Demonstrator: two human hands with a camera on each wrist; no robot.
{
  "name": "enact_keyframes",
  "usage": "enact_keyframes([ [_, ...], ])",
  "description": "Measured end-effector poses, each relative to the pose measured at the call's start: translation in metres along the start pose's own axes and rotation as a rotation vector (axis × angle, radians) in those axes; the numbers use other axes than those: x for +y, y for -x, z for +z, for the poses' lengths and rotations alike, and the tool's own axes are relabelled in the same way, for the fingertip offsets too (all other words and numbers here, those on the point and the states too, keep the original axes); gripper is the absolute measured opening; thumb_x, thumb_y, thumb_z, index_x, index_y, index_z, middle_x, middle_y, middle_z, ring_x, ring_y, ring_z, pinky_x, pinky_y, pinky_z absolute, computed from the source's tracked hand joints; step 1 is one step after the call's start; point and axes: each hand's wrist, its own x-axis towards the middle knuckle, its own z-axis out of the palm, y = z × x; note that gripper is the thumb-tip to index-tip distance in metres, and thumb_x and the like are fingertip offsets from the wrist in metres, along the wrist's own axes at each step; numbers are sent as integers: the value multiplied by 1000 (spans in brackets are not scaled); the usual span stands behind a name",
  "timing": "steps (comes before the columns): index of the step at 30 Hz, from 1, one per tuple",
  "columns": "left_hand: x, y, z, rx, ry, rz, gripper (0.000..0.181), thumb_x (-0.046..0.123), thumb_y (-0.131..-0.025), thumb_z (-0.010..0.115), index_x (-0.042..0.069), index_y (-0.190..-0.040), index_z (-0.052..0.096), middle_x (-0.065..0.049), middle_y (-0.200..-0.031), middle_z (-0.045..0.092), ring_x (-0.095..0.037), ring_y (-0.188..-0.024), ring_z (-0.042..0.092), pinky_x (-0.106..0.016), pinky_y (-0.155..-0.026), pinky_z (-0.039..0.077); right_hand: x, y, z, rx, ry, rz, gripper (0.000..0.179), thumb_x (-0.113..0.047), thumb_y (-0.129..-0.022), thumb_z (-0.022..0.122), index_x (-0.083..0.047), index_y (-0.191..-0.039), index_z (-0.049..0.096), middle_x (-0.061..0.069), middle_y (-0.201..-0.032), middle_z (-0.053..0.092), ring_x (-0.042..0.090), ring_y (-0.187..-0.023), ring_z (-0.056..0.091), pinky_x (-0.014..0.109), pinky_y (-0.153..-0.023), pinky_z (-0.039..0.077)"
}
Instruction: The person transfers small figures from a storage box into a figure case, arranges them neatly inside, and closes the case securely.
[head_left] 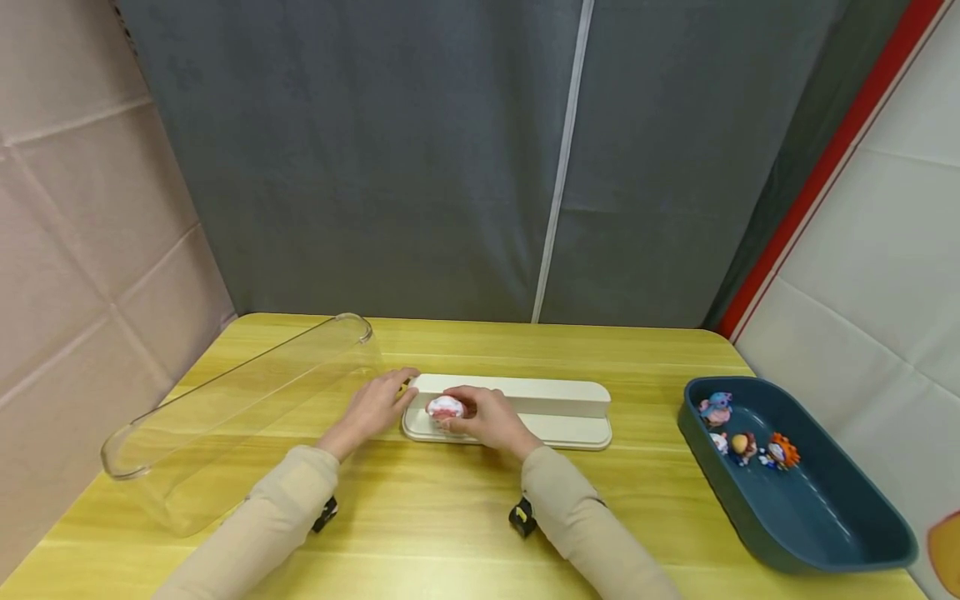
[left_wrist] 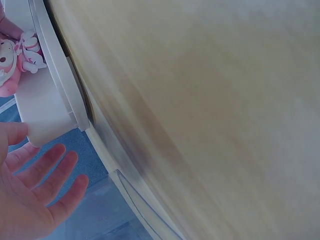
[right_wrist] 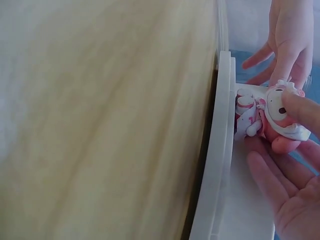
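Note:
A white two-step display stand (head_left: 562, 427) lies on the wooden table in front of me. At its left part my right hand (head_left: 491, 419) pinches a small pink-and-white figurine (head_left: 446, 407) between thumb and fingers. In the right wrist view the figurine (right_wrist: 285, 115) has a round hooded head, and its feet are at the stand's lower step; whether they touch cannot be made out. My left hand (head_left: 375, 407) is at the stand's left end, fingers spread and loosely bent. In the left wrist view the thumb of that hand (left_wrist: 30, 195) meets the stand's end edge.
A clear plastic cover (head_left: 247, 408) lies at an angle on the left of the table. At the right stands a dark blue bin (head_left: 810, 521), with several small figurines (head_left: 744, 447) at its far left end. A grey curtain (head_left: 375, 167) hangs behind the table.

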Motion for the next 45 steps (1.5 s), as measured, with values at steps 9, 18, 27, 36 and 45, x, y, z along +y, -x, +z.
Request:
enact_keyframes([
  [9, 0, 0, 0, 9, -15, 2, 29, 22, -90, 53, 10, -116, 54, -12, -104, 59, -27, -83, 57, -42, -65, 46, 0, -3, 2, 19, 50, -9, 41, -19, -76, 70, -9, -114, 59, -1, -94, 63, 5, -74, 55, 19, -66, 44],
  [18, 0, 0, 0, -1, -13, -10, 29, 23, -90, 52, 11, -117, 53, -11, -103, 59, -26, -83, 57, -41, -65, 46, -1, -6, 0, -7, 122, -18, 42, -24, -77, 69, -10, -116, 58, -5, -87, 61, 4, -68, 50, 20, -63, 42],
  [27, 0, 1, -1, 8, -7, 1, 29, 21, -89, 53, 10, -116, 54, -11, -103, 59, -27, -82, 57, -42, -65, 46, -3, -6, -3, -40, 175, -9, 43, -26, -78, 68, -12, -118, 57, -8, -80, 57, 8, -64, 44, 22, -61, 38],
  [36, 1, 0, 0, 6, -3, 5, 29, 19, -89, 54, 8, -116, 54, -13, -103, 59, -26, -81, 58, -42, -65, 46, -2, -5, -4, -57, 174, -31, 46, -25, -79, 68, -12, -120, 55, -4, -88, 61, 6, -70, 49, 22, -66, 41],
  [45, 0, 1, 0, 2, 5, -7, 30, 21, -90, 53, 9, -117, 53, -13, -106, 59, -26, -83, 58, -42, -67, 46, 2, 5, -19, -48, 101, -32, 49, -27, -80, 65, -7, -123, 51, 6, -97, 64, 13, -84, 60, 26, -74, 47],
])
